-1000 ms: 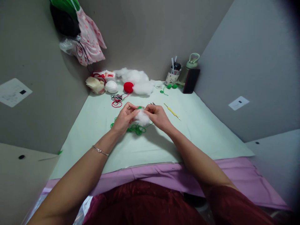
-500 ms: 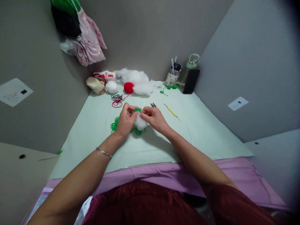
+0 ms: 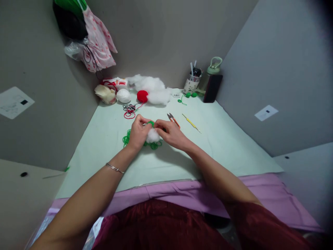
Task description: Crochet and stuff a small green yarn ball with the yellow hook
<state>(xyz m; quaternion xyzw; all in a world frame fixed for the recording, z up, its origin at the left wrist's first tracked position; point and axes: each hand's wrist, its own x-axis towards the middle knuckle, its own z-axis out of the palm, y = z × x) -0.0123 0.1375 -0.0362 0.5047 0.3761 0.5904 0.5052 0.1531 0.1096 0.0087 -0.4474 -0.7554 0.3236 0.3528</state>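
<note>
Between my two hands is a small green crocheted piece [image 3: 151,123], its lower part hidden by fingers and fluff. My left hand [image 3: 139,132] is closed on its left side. Fingers of my right hand [image 3: 169,132] are pinched at its right side, where white stuffing [image 3: 153,136] puffs out below. Exactly which fibres the right fingertips grip is hidden. Loose green yarn [image 3: 126,138] lies in loops on the table beneath and to the left of my hands. Orange-handled thread snips [image 3: 173,119] lie just beyond my right hand.
A yellow crochet hook [image 3: 191,123] lies right of the snips. Along the back stand white stuffing [image 3: 153,91], a red yarn ball [image 3: 142,96], a white ball [image 3: 123,96], a pen cup [image 3: 191,85], a bottle [image 3: 212,74] and a phone [image 3: 213,89]. Tangled yarn [image 3: 129,111] lies left of centre.
My right hand has shifted slightly and turned over the green piece, uncovering more of the snips. The white stuffing below the piece looks smaller and higher. My left hand stays nearly in place.
</note>
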